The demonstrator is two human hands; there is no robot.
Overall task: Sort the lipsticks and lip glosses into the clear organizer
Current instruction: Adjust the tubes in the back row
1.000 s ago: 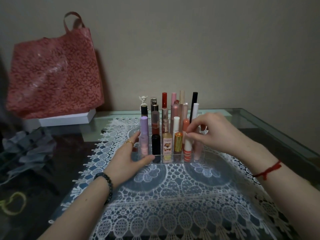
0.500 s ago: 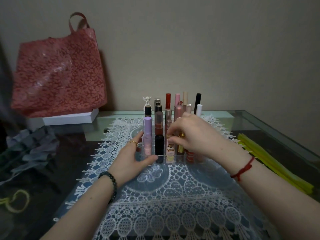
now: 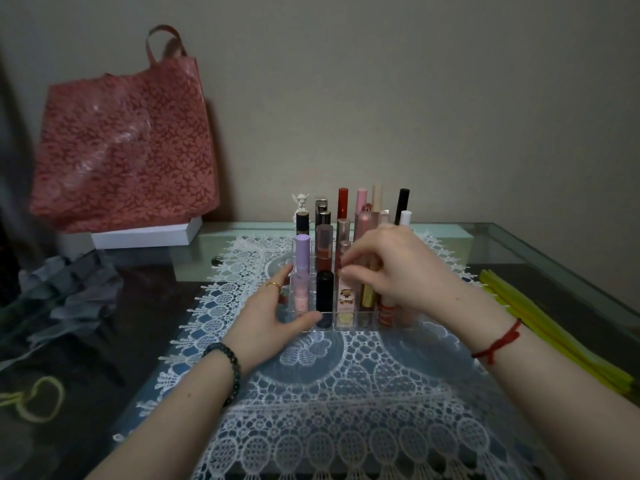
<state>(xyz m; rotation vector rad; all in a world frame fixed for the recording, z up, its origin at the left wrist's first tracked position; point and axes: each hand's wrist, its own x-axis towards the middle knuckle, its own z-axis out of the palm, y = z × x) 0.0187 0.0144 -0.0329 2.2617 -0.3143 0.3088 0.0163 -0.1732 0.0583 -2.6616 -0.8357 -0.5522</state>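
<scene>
The clear organizer stands on a white lace mat, with several lipsticks and lip glosses upright in its slots. My left hand grips its front left corner, thumb along the front wall below a black lipstick and fingers beside a lilac tube. My right hand reaches over the front row from the right. Its fingertips pinch the top of a pink printed lipstick that stands in a front slot. A gold tube next to it is partly hidden by that hand.
A red patterned bag leans on the wall at back left, over a white box. Grey cloth and a yellow-green loop lie at left. Yellow-green sticks run along the glass table's right side.
My right hand has moved left along the front row, from the tubes at the right end to the pink printed lipstick. My left hand stays on the organizer's corner.
</scene>
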